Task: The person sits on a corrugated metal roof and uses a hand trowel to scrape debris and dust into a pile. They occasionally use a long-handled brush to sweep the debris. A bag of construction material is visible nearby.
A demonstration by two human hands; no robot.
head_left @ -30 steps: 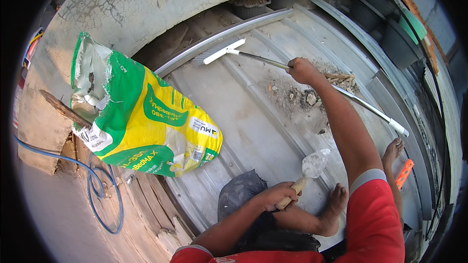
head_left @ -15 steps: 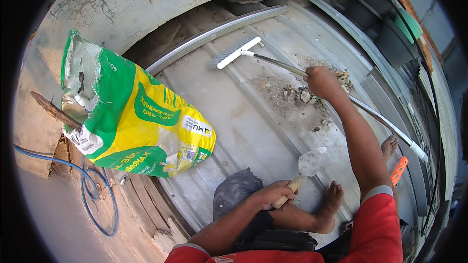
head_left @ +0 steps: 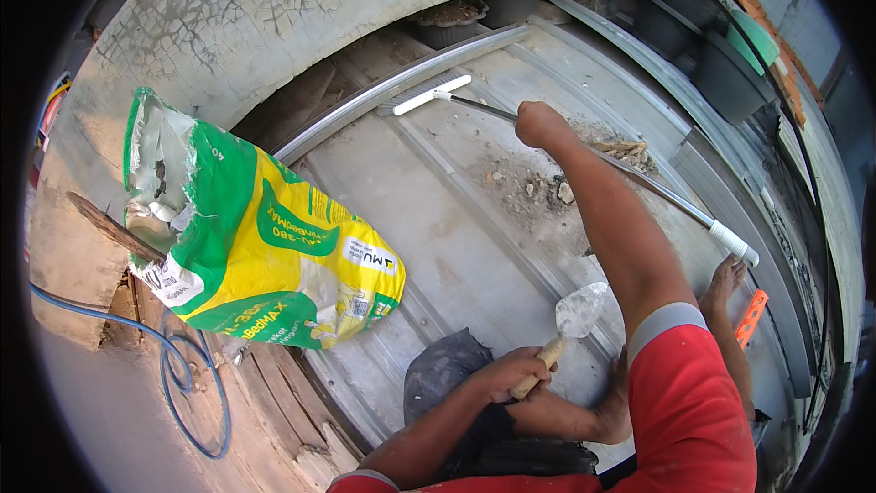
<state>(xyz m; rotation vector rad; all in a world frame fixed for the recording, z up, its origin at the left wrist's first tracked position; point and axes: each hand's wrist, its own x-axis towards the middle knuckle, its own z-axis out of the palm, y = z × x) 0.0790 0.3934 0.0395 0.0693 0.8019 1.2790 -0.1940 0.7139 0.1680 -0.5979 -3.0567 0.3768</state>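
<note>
My right hand (head_left: 543, 125), arm stretched far forward, is closed round the pole of a push broom (head_left: 485, 110). The broom's white head (head_left: 433, 95) has grey bristles that lie by the raised metal rail (head_left: 401, 82). Its pole slants back to a white end grip near my right foot. Close to my body, my left hand (head_left: 513, 374) grips the wooden handle of a trowel (head_left: 581, 310). The trowel's blade is smeared with grey-white residue and points forward, clear of the dirt. Grey rubble and dust (head_left: 547, 190) lie on the ribbed metal sheet (head_left: 420, 210) beyond it.
A torn, open green-and-yellow bag (head_left: 292, 246) stands at left, a wooden stick (head_left: 114, 228) in its mouth. A blue hose (head_left: 173, 365) coils below it. Dark tubs (head_left: 730, 78) line the far right. An orange tool (head_left: 751, 318) lies beside my right leg.
My right hand has moved forward and left with the broom, its head now nearer the metal rail. The left hand keeps hold of the trowel with little movement.
</note>
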